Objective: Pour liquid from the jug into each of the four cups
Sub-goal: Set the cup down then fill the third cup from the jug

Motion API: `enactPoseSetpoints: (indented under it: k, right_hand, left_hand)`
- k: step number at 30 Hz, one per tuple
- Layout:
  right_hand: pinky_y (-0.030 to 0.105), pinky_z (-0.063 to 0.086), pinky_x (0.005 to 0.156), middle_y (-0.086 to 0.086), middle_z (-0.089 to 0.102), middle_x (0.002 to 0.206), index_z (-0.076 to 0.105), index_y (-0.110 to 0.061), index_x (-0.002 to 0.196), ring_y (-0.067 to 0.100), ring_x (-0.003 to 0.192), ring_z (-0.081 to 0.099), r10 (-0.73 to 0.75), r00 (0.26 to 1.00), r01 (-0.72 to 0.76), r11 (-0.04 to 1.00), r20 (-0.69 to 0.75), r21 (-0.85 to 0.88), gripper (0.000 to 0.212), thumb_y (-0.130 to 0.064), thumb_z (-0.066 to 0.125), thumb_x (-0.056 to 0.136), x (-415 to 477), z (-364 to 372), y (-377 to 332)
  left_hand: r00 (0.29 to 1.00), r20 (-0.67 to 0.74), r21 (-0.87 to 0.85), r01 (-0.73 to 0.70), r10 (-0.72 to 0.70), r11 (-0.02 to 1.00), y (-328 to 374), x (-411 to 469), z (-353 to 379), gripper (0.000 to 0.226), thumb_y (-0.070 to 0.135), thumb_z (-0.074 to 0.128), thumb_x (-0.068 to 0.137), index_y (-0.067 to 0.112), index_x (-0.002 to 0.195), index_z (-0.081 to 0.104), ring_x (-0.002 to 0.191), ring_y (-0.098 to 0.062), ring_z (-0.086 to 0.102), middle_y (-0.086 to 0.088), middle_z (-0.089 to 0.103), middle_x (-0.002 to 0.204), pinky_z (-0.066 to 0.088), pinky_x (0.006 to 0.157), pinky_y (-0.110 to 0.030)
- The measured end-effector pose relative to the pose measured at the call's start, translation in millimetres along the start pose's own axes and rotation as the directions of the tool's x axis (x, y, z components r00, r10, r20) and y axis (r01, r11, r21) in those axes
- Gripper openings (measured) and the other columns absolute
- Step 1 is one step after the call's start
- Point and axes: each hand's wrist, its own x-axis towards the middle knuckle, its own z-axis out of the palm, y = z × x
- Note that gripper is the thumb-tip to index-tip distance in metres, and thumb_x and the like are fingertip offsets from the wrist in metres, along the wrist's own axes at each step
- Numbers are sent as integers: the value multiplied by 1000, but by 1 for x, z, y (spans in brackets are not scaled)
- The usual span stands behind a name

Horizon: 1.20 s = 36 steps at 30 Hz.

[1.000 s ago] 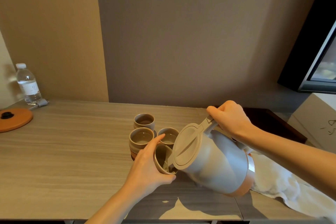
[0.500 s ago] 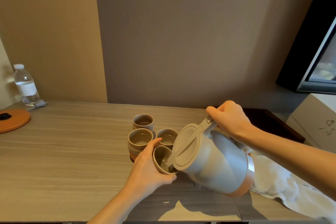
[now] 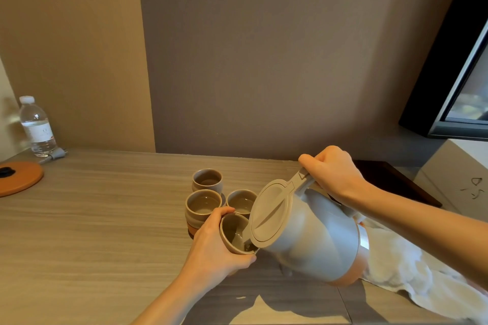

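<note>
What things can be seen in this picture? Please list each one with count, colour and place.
cups: four, grey-beige; three stand together mid-table, one is held tilted at the jug's spout.
held cup: one of the four, some liquid inside.
jug: one, grey with beige lid and orange base band, tilted toward the held cup.
water bottle: one, clear with white cap, far left by the wall.
round orange disc: one, with a black knob, left edge of the table.
white cloth: one, on the table at right, behind the jug.
dark tray: one, far right of the table.
table: one, light wood grain.
left hand: wrapped around the held cup.
right hand: gripping the jug's handle.
</note>
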Motion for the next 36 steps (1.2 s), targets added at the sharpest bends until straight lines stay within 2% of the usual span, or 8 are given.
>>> enactPoseSetpoints:
  k: [6,12,19,24,30,34,36]
  right_hand:
    - [36,37,51,7,41,46,39,-17,36,22,47,37,7,1000,-7,1000,-1,-21,47,-36,51,77,0,0,-2]
    - [35,37,51,17,50,48,38,-17,31,21,47,38,13,1000,-13,999,-7,-37,51,-34,52,77,0,0,-7]
    - [33,33,49,5,39,44,36,-17,33,19,45,31,10,1000,-9,998,6,-58,50,-36,52,76,-2,-1,-9]
    - [33,33,49,7,42,47,41,-15,38,20,47,34,1,1000,1,997,22,-72,45,-35,52,78,0,0,-9]
    - [35,35,49,6,46,46,42,-16,39,18,45,35,5,999,0,995,43,-96,43,-46,45,69,0,3,-8]
    - [36,36,49,16,49,47,42,-16,37,19,45,36,4,999,0,996,41,-94,44,-49,43,66,2,2,-9]
    - [36,35,49,9,43,43,38,-17,36,19,45,34,-4,999,7,995,36,-102,45,-48,45,67,2,1,-9]
  left_hand:
    - [1000,-5,-12,17,-18,1000,1,-2,1,89,40,94,41,42,116,44,104,1,54,25,57,108,43,76,-10]
    - [1000,-8,-35,24,-24,999,0,-4,1,87,39,94,41,42,113,45,103,2,55,25,59,106,43,75,-9]
    - [1000,-4,-54,25,-25,998,1,-3,0,87,37,94,40,41,113,47,104,-1,56,22,61,106,46,78,-12]
    - [999,-7,-50,37,-38,998,1,-3,1,86,35,95,41,43,111,45,103,0,54,25,57,107,44,76,-10]
    - [999,5,-79,40,-40,996,1,-6,-1,83,33,95,42,42,109,46,103,0,55,23,59,106,44,74,-9]
    - [999,1,-97,34,-34,995,1,-6,-1,83,34,94,41,43,109,46,102,1,56,23,60,105,44,75,-10]
    - [999,-3,-100,35,-36,994,0,-6,-1,84,35,93,40,42,109,47,103,0,56,22,61,105,45,77,-11]
